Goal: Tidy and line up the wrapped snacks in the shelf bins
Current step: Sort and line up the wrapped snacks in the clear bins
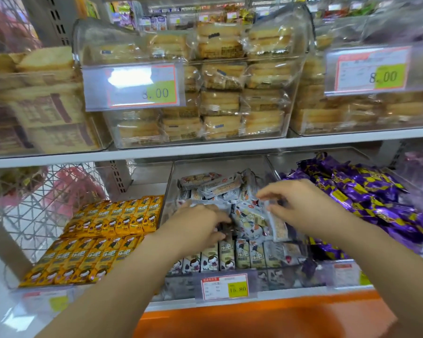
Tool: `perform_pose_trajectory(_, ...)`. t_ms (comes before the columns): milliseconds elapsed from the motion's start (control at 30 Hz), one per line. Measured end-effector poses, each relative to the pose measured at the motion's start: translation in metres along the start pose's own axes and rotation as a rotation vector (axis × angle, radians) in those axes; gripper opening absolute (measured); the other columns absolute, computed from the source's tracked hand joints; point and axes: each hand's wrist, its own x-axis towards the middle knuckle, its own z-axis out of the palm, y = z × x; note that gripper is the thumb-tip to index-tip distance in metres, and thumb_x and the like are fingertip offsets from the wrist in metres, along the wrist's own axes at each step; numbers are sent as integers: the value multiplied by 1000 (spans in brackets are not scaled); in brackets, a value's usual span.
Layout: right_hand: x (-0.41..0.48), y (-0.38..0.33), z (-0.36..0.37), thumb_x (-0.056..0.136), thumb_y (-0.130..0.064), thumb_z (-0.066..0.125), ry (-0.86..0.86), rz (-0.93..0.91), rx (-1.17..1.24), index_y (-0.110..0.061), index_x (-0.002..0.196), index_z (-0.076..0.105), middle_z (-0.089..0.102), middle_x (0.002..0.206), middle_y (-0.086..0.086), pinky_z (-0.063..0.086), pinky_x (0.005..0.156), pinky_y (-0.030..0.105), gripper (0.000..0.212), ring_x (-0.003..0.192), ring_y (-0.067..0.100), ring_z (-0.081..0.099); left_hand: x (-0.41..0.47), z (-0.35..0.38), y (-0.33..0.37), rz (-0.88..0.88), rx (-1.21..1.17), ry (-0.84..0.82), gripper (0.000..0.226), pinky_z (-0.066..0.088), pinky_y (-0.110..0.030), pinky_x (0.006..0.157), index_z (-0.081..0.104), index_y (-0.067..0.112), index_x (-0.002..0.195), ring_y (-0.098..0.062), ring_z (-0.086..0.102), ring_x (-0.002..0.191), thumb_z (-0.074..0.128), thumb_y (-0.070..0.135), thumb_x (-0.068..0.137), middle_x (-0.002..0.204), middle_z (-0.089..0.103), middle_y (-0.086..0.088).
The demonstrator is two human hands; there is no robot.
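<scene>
head view: middle bin (220, 167), white snacks (213, 186) heaped loose behind a lined front row (242, 257); right hand (300, 203) pinches one pack (277, 225), long axis pointing down toward that row just below; left hand (198, 225) curled into the heap, grip cannot be told.

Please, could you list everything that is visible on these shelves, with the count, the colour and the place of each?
left-bin packs: many, yellow, lower shelf, neat rows
middle-bin packs: many, white-grey, lower shelf, front row upright, rest jumbled
right-bin packs: many, purple and yellow, lower shelf, piled
cake packs: many, golden, clear upper-shelf bins
price tags: several, white and yellow-green, bin fronts
left hand: one, on the middle-bin packs, grip unclear
right hand: one, holding a middle-bin pack
</scene>
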Motion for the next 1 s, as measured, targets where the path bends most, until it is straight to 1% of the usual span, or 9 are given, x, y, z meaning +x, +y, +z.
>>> perform_pose_trajectory(100, -17, 17, 9, 91, -21, 58, 85, -19, -40, -27, 117, 65, 62, 99, -18, 39, 86, 22, 27, 102, 7, 50, 14, 2, 26, 132, -178, 31, 36, 40, -30, 98, 54, 34, 130, -15, 54, 114, 56, 27, 95, 134, 54, 10)
perform_pose_trajectory(167, -27, 24, 17, 89, -17, 61, 136, -57, -1, -23, 112, 68, 56, 87, -20, 36, 80, 19, 25, 98, 11, 51, 23, 5, 41, 191, -308, 7, 35, 42, -26, 97, 58, 30, 127, -12, 53, 112, 60, 23, 93, 128, 57, 8)
perform_pose_trajectory(233, -33, 27, 17, 87, -16, 64, 133, -88, 30, -21, 108, 70, 63, 94, -14, 38, 84, 19, 22, 101, 11, 53, 32, 8, 53, 229, -357, 6, 37, 37, -19, 91, 58, 28, 127, -11, 50, 111, 63, 23, 90, 125, 54, 5)
perform_pose_trajectory(500, -47, 47, 9, 78, -36, 69, -97, -187, -55, -28, 91, 73, 65, 107, -13, 20, 111, 24, 16, 126, 10, 40, 50, 23, 67, 255, -235, -27, 49, 42, -31, 87, 56, 25, 128, -19, 46, 109, 71, 24, 82, 123, 30, -1)
perform_pose_trajectory(600, -50, 47, 13, 77, -45, 68, -122, -142, -143, -32, 98, 70, 56, 119, -19, 9, 114, 31, 24, 138, 6, 17, 51, 28, 69, 267, -303, 36, 35, 43, -30, 85, 64, 24, 115, -15, 51, 102, 72, 28, 81, 122, 28, 4)
perform_pose_trajectory(733, -49, 46, 15, 87, -39, 60, -48, -122, -126, -32, 96, 66, 58, 110, -17, 1, 116, 35, 13, 135, 5, 22, 48, 38, 67, 240, -397, 95, 31, 42, -27, 92, 63, 19, 116, -14, 55, 105, 67, 29, 87, 131, 29, 5)
perform_pose_trajectory(833, -44, 46, 13, 89, -32, 58, 128, -124, -79, -32, 93, 66, 58, 95, -12, 20, 110, 35, 9, 118, 8, 39, 48, 40, 63, 168, -544, 152, 33, 32, -17, 103, 59, 16, 121, -2, 44, 118, 62, 27, 91, 136, 34, 6)
perform_pose_trajectory(900, -38, 46, 11, 90, -32, 58, 255, -83, -22, -31, 92, 66, 58, 87, -13, 28, 97, 31, 8, 104, 9, 43, 49, 38, 63, 118, -697, 181, 31, 35, -20, 105, 59, 15, 121, -2, 46, 119, 60, 26, 92, 134, 39, 7)
perform_pose_trajectory(1000, -30, 48, 10, 91, -33, 58, 331, -43, 44, -28, 93, 66, 50, 73, -20, 33, 90, 31, 10, 94, 11, 48, 48, 30, 66, 89, -839, 171, 24, 42, -10, 77, 55, 16, 118, 5, 59, 85, 54, 24, 95, 117, 48, 4)
